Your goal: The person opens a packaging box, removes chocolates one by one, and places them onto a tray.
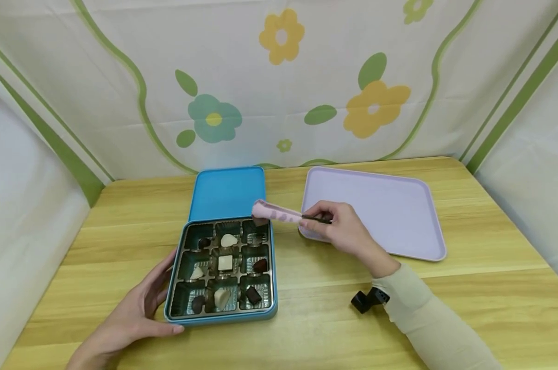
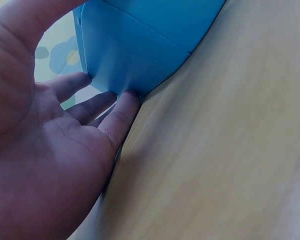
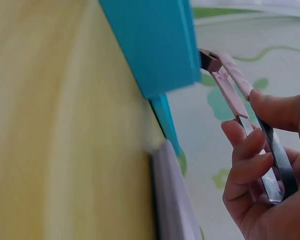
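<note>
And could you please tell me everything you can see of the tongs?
The tongs have two slim arms, dark and metallic-looking at the back, with pink, darker-patched ends. The right hand grips them, thumb against one arm, fingers against the other. Their tips point left in the head view and pinch a dark brown piece at the blue tin's far right corner.

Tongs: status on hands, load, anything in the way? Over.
Left hand braced against blue tin's left side. Right hand holding tongs; brown piece pinched in them at tin's far right corner. Nothing visibly blocking the tongs.
</note>
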`<state>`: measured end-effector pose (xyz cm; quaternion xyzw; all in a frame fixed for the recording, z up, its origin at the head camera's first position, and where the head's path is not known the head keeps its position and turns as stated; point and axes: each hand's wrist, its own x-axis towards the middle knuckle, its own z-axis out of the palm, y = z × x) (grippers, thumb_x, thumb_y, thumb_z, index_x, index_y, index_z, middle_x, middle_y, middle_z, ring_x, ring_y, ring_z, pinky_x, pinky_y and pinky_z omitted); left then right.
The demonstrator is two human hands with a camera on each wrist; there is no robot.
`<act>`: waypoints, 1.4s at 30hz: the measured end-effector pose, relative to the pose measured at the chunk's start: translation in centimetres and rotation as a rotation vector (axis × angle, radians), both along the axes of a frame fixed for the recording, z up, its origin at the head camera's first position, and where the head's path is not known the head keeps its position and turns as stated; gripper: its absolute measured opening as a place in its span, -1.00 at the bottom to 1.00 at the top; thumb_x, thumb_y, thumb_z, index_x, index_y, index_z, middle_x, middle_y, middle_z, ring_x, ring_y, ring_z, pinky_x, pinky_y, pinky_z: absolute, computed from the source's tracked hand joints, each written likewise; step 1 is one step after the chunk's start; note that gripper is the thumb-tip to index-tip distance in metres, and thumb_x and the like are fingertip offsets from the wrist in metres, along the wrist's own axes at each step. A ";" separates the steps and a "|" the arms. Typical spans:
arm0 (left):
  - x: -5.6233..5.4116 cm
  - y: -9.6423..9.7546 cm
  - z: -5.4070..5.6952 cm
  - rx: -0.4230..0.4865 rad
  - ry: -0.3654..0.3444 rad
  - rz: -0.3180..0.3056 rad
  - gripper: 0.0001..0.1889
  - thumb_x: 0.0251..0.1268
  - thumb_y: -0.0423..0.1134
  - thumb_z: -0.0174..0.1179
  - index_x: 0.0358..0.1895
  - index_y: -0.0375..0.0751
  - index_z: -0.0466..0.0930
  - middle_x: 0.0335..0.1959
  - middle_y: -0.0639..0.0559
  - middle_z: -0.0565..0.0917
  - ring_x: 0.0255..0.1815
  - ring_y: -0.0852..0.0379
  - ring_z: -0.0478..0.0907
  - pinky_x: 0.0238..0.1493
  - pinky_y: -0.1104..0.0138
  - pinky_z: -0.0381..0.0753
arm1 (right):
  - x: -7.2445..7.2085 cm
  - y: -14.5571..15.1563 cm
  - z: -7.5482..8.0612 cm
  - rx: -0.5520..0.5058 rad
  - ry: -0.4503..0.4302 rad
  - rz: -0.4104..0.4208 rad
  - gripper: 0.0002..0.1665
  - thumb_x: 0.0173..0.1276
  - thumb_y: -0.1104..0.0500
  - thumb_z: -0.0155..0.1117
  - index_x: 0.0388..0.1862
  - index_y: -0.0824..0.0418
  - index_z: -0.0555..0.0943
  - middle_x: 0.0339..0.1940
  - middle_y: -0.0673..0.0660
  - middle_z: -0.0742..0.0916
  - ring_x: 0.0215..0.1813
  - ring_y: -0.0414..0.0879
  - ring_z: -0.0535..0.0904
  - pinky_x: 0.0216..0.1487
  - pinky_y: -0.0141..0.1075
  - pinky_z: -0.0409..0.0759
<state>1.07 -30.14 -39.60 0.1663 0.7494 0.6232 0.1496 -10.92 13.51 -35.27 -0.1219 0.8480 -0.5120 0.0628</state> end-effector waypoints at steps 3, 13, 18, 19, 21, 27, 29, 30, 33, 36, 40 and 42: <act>0.0 0.0 0.1 -0.007 0.001 0.006 0.37 0.02 -0.63 0.55 0.82 0.04 -0.17 0.82 -0.03 -0.01 0.60 0.57 0.24 0.42 0.64 0.35 | -0.7 1.2 0.4 -0.013 -0.022 -0.065 -0.80 0.45 0.08 0.52 -0.08 0.17 0.82 -0.33 0.06 0.78 -0.36 -0.09 0.58 -0.36 -0.31 0.55; 0.0 -0.1 0.1 -0.006 -0.006 0.002 0.36 0.04 -0.63 0.54 0.82 0.05 -0.19 0.82 -0.01 -0.02 0.60 0.61 0.21 0.41 0.64 0.34 | -3.2 5.7 0.5 -0.047 -0.142 -0.362 -0.59 0.52 -0.04 0.45 0.05 0.28 0.75 -0.38 -0.08 0.79 -0.35 -0.17 0.53 -0.36 -0.38 0.49; 0.2 -0.1 0.0 -0.001 -0.007 -0.006 0.36 0.05 -0.62 0.54 0.82 0.03 -0.19 0.82 0.04 -0.01 0.61 0.60 0.19 0.43 0.65 0.33 | -3.8 6.5 -0.4 0.011 -0.205 -0.440 -0.54 0.53 -0.07 0.42 0.10 0.29 0.74 -0.34 -0.09 0.81 -0.19 -0.12 0.60 -0.23 -0.38 0.53; 0.3 -0.1 0.0 0.000 -0.008 -0.007 0.36 0.05 -0.62 0.54 0.82 0.03 -0.19 0.82 0.05 -0.01 0.62 0.60 0.19 0.43 0.66 0.32 | -3.9 6.6 -0.6 0.026 -0.210 -0.451 -0.54 0.53 -0.07 0.41 0.10 0.28 0.75 -0.34 -0.08 0.82 -0.18 -0.13 0.61 -0.23 -0.38 0.53; 0.3 -0.1 0.0 0.003 -0.007 -0.009 0.36 0.04 -0.63 0.54 0.82 0.03 -0.19 0.82 0.06 -0.01 0.62 0.60 0.17 0.43 0.66 0.32 | -4.0 6.7 -0.9 0.050 -0.213 -0.467 -0.55 0.53 -0.07 0.41 0.10 0.28 0.76 -0.31 -0.04 0.83 -0.18 -0.12 0.62 -0.23 -0.38 0.54; 0.0 0.0 0.1 -0.003 0.004 -0.014 0.36 0.04 -0.64 0.53 0.82 0.03 -0.19 0.82 0.01 -0.01 0.62 0.58 0.20 0.43 0.64 0.34 | -4.2 6.8 -1.2 0.086 -0.212 -0.484 -0.57 0.56 -0.06 0.36 0.10 0.27 0.76 -0.29 -0.01 0.81 -0.21 -0.14 0.60 -0.26 -0.37 0.52; 0.0 0.0 0.1 -0.007 -0.003 -0.012 0.36 0.05 -0.63 0.53 0.82 0.05 -0.19 0.82 0.02 0.00 0.61 0.59 0.22 0.42 0.65 0.34 | -4.2 6.7 -1.3 0.088 -0.214 -0.482 -0.56 0.56 -0.07 0.36 0.10 0.28 0.76 -0.28 -0.01 0.81 -0.21 -0.15 0.60 -0.27 -0.37 0.52; 0.0 -0.1 0.1 -0.009 -0.005 -0.012 0.36 0.05 -0.62 0.54 0.82 0.06 -0.19 0.82 0.02 0.00 0.61 0.59 0.21 0.42 0.65 0.34 | -4.2 6.7 -1.3 0.090 -0.214 -0.482 -0.55 0.57 -0.07 0.35 0.11 0.28 0.75 -0.27 0.00 0.82 -0.21 -0.15 0.60 -0.26 -0.36 0.52; 0.1 -0.1 0.1 -0.006 -0.002 -0.014 0.36 0.04 -0.63 0.53 0.82 0.05 -0.19 0.82 0.03 0.00 0.61 0.59 0.20 0.43 0.65 0.31 | -4.3 6.8 -1.3 0.109 -0.209 -0.490 -0.53 0.57 -0.10 0.34 0.12 0.27 0.75 -0.24 0.02 0.82 -0.21 -0.14 0.59 -0.25 -0.35 0.52; 0.1 0.0 0.0 -0.002 0.008 -0.015 0.36 0.03 -0.64 0.53 0.82 0.02 -0.19 0.82 0.03 0.01 0.62 0.58 0.19 0.44 0.65 0.31 | -4.3 7.0 -1.2 0.134 -0.197 -0.506 -0.51 0.58 -0.14 0.33 0.13 0.24 0.76 -0.20 0.04 0.82 -0.21 -0.14 0.59 -0.25 -0.33 0.51; 0.0 0.0 0.1 -0.011 0.009 -0.011 0.36 0.03 -0.63 0.54 0.82 0.03 -0.19 0.82 0.02 0.00 0.62 0.58 0.20 0.43 0.66 0.32 | -4.2 7.3 -0.9 0.156 -0.169 -0.529 -0.49 0.56 -0.18 0.34 0.14 0.20 0.76 -0.17 0.05 0.79 -0.22 -0.13 0.58 -0.26 -0.34 0.51; -0.1 -0.1 0.1 -0.020 0.003 -0.009 0.36 0.04 -0.62 0.54 0.82 0.05 -0.19 0.82 0.00 -0.02 0.61 0.60 0.19 0.43 0.66 0.32 | -4.2 7.4 -0.8 0.167 -0.149 -0.534 -0.49 0.55 -0.18 0.34 0.15 0.19 0.77 -0.15 0.05 0.76 -0.20 -0.13 0.57 -0.26 -0.34 0.52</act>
